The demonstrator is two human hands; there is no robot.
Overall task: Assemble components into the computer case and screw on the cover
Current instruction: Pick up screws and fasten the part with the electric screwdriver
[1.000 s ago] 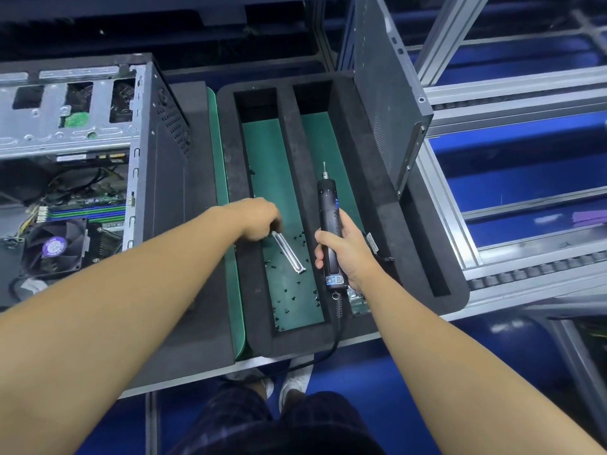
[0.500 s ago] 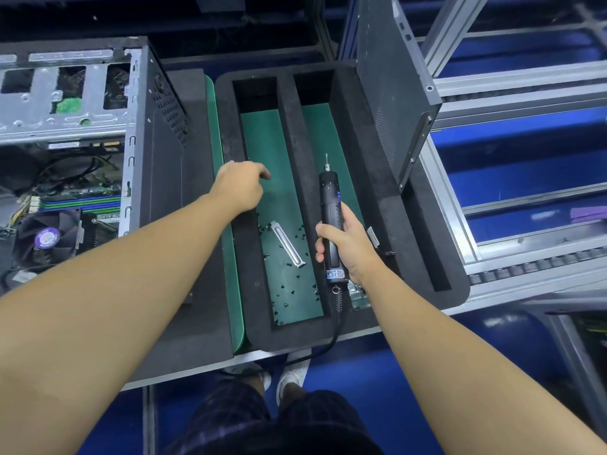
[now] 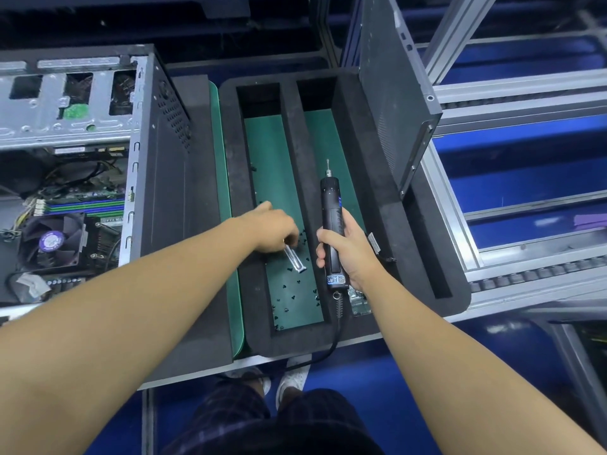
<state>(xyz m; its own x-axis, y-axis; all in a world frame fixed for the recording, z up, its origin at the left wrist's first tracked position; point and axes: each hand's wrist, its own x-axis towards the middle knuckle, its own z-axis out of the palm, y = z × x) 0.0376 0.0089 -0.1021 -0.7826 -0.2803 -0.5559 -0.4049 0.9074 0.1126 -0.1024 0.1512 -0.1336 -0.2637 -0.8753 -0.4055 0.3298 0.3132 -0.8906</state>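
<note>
— Where do we find the left hand?

— The left hand (image 3: 275, 228) is at the end of an arm stretched forward across the bench, and it dips into the left compartment of the black foam tray (image 3: 295, 152). The knuckles face up and the fingers curl downward over the far end of the metal bracket (image 3: 294, 260). The fingertips are hidden under the hand, so we cannot tell whether they pinch anything.

— And the right?

— The right hand (image 3: 350, 255) has fingers and thumb wrapped round the barrel of the electric screwdriver (image 3: 330, 205). We see the tool held along the divider between the two compartments, with its bit pointing away from us and its cable trailing over the tray's near edge.

— The screws?

— The small black screws (image 3: 290, 290) lie scattered on the green floor of the left compartment, around the bracket and nearer to us.

— The case?

— The computer case (image 3: 154, 142) sits open at the left, apart from both hands. The cover panel (image 3: 387, 103) stands on edge at the tray's right side.
</note>
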